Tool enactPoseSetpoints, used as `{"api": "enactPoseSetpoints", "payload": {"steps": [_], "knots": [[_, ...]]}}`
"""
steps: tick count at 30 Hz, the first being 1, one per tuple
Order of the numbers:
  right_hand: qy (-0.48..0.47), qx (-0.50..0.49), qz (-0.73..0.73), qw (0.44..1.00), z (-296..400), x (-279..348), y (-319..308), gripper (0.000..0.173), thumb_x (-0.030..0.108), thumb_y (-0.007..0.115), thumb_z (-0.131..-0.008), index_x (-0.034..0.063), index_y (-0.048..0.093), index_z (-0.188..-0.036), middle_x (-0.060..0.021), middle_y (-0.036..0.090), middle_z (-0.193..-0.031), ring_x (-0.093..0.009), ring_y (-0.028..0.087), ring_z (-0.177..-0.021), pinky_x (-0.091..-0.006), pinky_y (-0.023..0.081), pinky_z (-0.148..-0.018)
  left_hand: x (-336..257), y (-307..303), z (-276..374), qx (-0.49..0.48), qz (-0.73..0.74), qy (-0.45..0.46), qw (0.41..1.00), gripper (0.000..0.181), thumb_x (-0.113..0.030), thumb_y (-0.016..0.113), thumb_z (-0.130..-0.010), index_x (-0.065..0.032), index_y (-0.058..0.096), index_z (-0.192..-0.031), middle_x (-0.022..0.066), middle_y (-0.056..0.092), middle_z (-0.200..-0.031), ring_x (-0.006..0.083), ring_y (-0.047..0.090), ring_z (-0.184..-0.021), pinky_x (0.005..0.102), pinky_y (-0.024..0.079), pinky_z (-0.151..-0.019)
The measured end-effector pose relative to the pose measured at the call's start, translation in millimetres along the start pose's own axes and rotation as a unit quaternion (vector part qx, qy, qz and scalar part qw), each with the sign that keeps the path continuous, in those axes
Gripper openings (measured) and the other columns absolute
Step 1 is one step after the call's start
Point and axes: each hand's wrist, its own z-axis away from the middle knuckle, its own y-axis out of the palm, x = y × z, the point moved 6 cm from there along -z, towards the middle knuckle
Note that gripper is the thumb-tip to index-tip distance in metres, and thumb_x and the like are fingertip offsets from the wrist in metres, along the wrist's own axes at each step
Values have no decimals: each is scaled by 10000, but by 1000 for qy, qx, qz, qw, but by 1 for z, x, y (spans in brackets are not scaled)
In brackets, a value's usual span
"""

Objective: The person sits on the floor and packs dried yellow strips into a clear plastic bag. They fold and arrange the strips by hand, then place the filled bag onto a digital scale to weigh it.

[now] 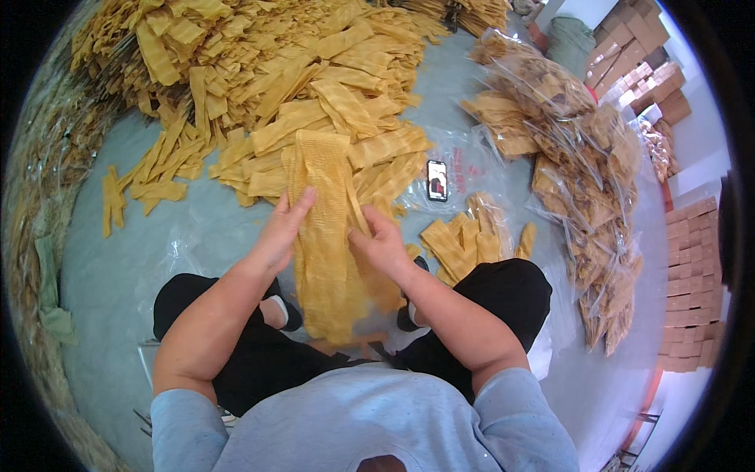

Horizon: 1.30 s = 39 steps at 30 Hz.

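Between my knees hangs a bundle of long yellow dried sheets, wrinkled across and looking like dried tofu skin. My left hand grips its left side, with the thumb lying on the front face. On the other side my right hand holds the right edge, where a narrow strip stands apart from the wide front sheet. My right fingers are partly hidden behind the bundle. Just beyond my hands, loose sheets of the same kind lie crisscross at the foot of a large heap.
A smartphone with a lit screen lies on a clear plastic bag bearing red writing. More sheets lie by my right knee. Filled clear bags line the right side, before stacked cartons. A plastic-covered heap borders the left.
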Motion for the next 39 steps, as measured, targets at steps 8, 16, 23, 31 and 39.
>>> {"api": "enactPoseSetpoints", "payload": {"steps": [8, 16, 23, 31, 39], "knots": [[68, 78, 139, 985, 7, 4, -20, 307, 145, 625, -860, 37, 560, -1140, 11, 600, -965, -81, 528, -893, -264, 447, -782, -6, -8, -2, 24, 37, -19, 999, 559, -387, 590, -893, -39, 420, -1296, 66, 518, -1248, 170, 506, -1130, 324, 426, -945], [194, -92, 591, 778, 26, -25, -250, 347, 252, 642, -788, 69, 608, -1081, -177, 653, -938, -314, 631, -876, -401, 481, -769, -17, -50, -19, -30, 84, 18, 996, 609, -390, 619, -874, -42, 388, -1317, 74, 499, -1273, 187, 497, -1150, 344, 423, -958], [211, -7, 428, 879, 30, -52, -175, 521, 316, 612, -856, 65, 471, -1289, -148, 611, -1136, -269, 586, -1041, -364, 464, -867, 7, -59, -28, -57, 99, -7, 993, 750, -371, 665, -843, -38, 259, -1380, 102, 417, -1353, 223, 439, -1214, 385, 409, -979], [264, 136, -47, 954, 49, 8, 17, 531, 283, 679, -842, 25, 482, -1262, -59, 609, -1125, -155, 574, -998, -299, 455, -876, 4, -12, -26, -23, 165, 11, 986, 718, -394, 657, -842, -75, 283, -1366, 96, 437, -1320, 246, 433, -1218, 435, 400, -990], [110, 109, 225, 962, 61, -20, 0, 487, 285, 707, -791, 17, 552, -1167, -162, 670, -956, -231, 651, -887, -313, 495, -779, -7, -48, -32, -65, 185, -27, 980, 659, -451, 640, -837, -51, 416, -1311, 101, 495, -1281, 231, 493, -1158, 385, 418, -971]]}}
